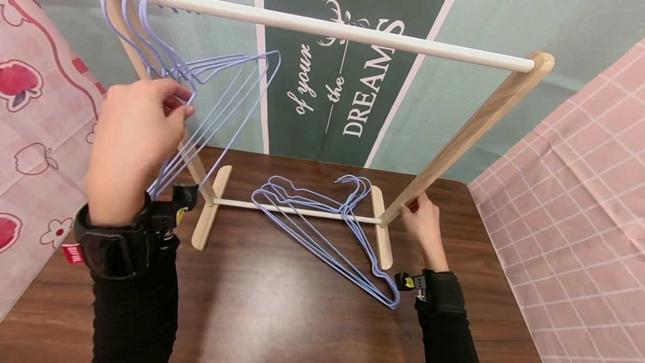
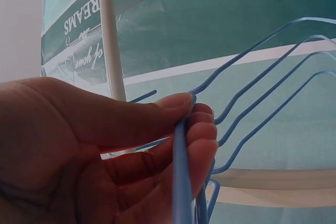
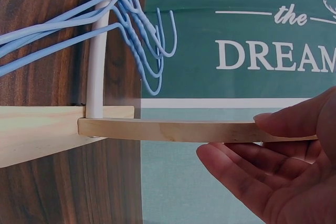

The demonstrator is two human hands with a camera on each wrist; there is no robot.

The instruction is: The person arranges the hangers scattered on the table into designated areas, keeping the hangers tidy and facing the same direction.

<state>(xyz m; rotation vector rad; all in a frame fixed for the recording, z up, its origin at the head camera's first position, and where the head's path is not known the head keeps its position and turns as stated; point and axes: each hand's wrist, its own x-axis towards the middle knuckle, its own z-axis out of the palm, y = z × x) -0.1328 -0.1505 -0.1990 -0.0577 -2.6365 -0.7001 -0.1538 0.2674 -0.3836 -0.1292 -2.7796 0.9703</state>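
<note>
So my left hand (image 1: 133, 144) was up by the left end of the white rail (image 1: 327, 28), thumb and curled fingers pinching the wires of the blue hangers (image 1: 201, 99) that hung there by their hooks. From the left wrist view you could see one hanger wire (image 2: 181, 171) squeezed right between my thumb and fingertips (image 2: 202, 129). My right hand (image 1: 422, 223) was down low at the foot of the rack's right wooden post (image 1: 468, 130), fingers wrapped round it from below with the thumb on the other side, so holding it. A second bunch of blue hangers (image 1: 322, 223) lay flat on the brown table (image 1: 282, 307), draped over the rack's thin lower crossbar (image 1: 282, 209) between the two wooden feet, not far from that right hand.
</note>
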